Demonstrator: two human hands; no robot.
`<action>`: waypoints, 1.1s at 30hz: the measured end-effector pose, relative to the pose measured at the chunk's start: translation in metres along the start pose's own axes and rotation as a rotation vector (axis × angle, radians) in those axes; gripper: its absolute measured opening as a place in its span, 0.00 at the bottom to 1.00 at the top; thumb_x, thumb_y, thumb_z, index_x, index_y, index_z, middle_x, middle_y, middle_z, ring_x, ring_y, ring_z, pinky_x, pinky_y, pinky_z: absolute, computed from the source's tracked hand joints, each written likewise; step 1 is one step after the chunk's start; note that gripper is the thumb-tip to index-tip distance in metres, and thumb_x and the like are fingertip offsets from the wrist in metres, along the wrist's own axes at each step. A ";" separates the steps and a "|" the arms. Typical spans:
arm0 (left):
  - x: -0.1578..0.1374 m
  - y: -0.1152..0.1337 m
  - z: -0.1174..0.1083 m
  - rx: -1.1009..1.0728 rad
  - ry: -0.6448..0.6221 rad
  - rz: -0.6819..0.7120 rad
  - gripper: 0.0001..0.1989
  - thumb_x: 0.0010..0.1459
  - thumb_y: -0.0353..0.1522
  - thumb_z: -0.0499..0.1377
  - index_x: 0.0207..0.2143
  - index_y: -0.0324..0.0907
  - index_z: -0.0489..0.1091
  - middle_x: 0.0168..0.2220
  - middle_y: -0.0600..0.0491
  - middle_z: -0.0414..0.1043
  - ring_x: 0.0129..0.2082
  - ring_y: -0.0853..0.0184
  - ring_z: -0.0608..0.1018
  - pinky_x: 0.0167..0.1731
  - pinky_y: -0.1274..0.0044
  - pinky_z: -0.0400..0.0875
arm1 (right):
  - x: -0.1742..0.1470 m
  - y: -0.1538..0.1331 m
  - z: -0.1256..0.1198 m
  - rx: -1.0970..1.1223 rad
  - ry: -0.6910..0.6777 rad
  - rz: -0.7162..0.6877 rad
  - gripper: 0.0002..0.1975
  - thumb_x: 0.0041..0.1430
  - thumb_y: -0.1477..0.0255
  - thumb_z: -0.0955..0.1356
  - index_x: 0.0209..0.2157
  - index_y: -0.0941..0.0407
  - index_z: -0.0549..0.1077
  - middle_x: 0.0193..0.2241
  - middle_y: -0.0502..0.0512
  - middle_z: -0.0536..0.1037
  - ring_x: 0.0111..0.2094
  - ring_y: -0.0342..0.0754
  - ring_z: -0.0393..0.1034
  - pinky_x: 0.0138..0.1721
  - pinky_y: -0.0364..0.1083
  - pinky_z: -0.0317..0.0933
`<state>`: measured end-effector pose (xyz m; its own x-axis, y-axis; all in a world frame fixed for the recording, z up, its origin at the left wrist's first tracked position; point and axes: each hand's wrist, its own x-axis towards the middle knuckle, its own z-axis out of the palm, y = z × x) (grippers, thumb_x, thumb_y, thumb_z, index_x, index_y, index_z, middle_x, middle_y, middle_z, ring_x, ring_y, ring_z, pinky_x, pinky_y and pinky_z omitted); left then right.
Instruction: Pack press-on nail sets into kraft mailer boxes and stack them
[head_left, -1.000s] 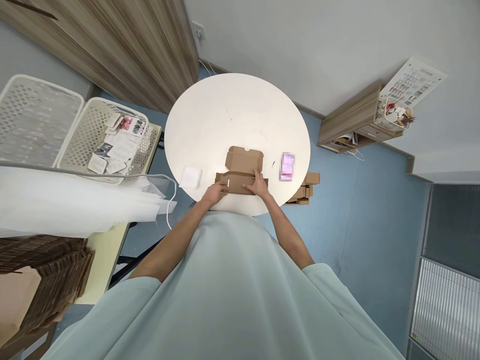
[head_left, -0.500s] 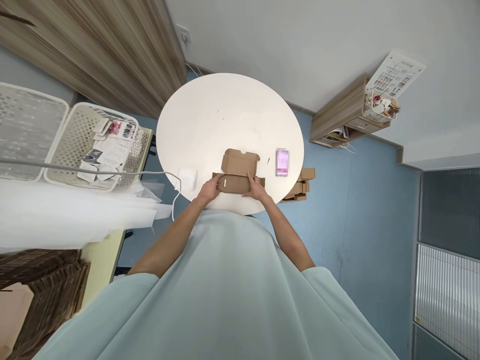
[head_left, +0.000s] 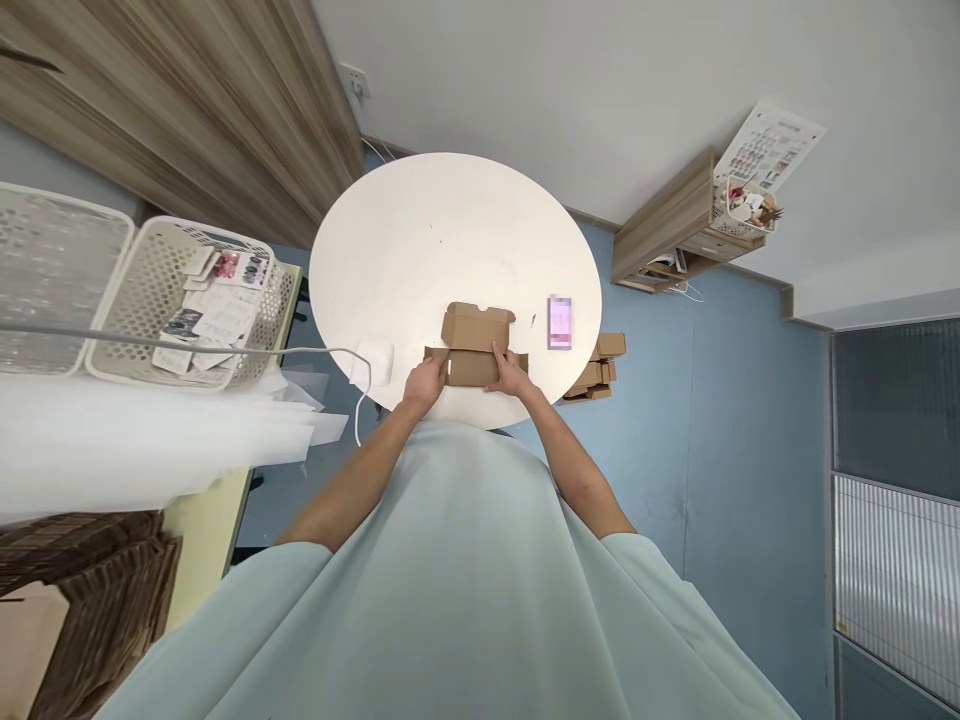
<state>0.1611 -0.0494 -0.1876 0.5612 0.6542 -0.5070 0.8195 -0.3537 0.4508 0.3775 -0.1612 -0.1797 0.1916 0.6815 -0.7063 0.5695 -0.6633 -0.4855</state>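
Since a second ago the left hand (head_left: 425, 384) has shifted its fingers higher along the left end of the open cardboard box (head_left: 471, 370), and the view has swung slightly, setting the round white table (head_left: 405, 250) further left.

A pale green shirt (head_left: 450, 580) fills the lower view and covers part of the table's near edge. Folded brown cardboard (head_left: 112, 590) is cut off at the lower left. Small cartons (head_left: 592, 376) on the floor are partly hidden by the tabletop.

On the table, near the person, the box lies between both hands, its lid raised on the far side. The right hand (head_left: 512, 377) touches its right part, thumb and forefinger spread, thumb at the near edge, forefinger by the fold. The left hand covers the near left corner; its thumb is hidden, so how tightly it closes cannot be told. A pixelated pink rectangle (head_left: 559, 323) lies to the right, contents unreadable.
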 end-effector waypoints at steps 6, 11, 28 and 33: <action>-0.010 -0.024 0.004 -0.054 0.142 -0.267 0.22 0.71 0.39 0.58 0.63 0.40 0.69 0.63 0.35 0.70 0.55 0.45 0.81 0.51 0.61 0.77 | -0.001 -0.002 0.000 -0.002 -0.002 0.007 0.76 0.49 0.61 0.86 0.82 0.45 0.34 0.80 0.74 0.41 0.77 0.70 0.54 0.71 0.63 0.62; -0.009 -0.025 0.005 -0.073 0.092 -0.246 0.11 0.72 0.37 0.56 0.49 0.43 0.74 0.59 0.38 0.74 0.54 0.48 0.81 0.52 0.62 0.76 | 0.000 -0.002 -0.001 -0.001 0.006 -0.006 0.74 0.50 0.62 0.86 0.82 0.45 0.35 0.80 0.74 0.41 0.76 0.71 0.57 0.71 0.63 0.61; 0.003 0.017 0.024 -0.145 0.086 -0.190 0.12 0.67 0.29 0.58 0.52 0.42 0.66 0.53 0.40 0.76 0.51 0.50 0.81 0.52 0.63 0.74 | 0.005 -0.002 0.000 -0.039 0.007 0.003 0.81 0.43 0.61 0.89 0.82 0.44 0.34 0.81 0.75 0.38 0.76 0.73 0.58 0.70 0.63 0.63; 0.007 0.018 0.025 -0.094 0.071 -0.218 0.11 0.66 0.28 0.57 0.51 0.41 0.67 0.53 0.38 0.76 0.51 0.48 0.81 0.52 0.62 0.74 | 0.005 -0.003 0.001 -0.051 0.016 0.007 0.80 0.43 0.62 0.88 0.82 0.44 0.35 0.81 0.76 0.37 0.77 0.74 0.56 0.70 0.63 0.63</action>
<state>0.1827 -0.0674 -0.2016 0.3604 0.7550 -0.5478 0.9039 -0.1377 0.4049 0.3760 -0.1565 -0.1825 0.2079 0.6823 -0.7009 0.6080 -0.6515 -0.4538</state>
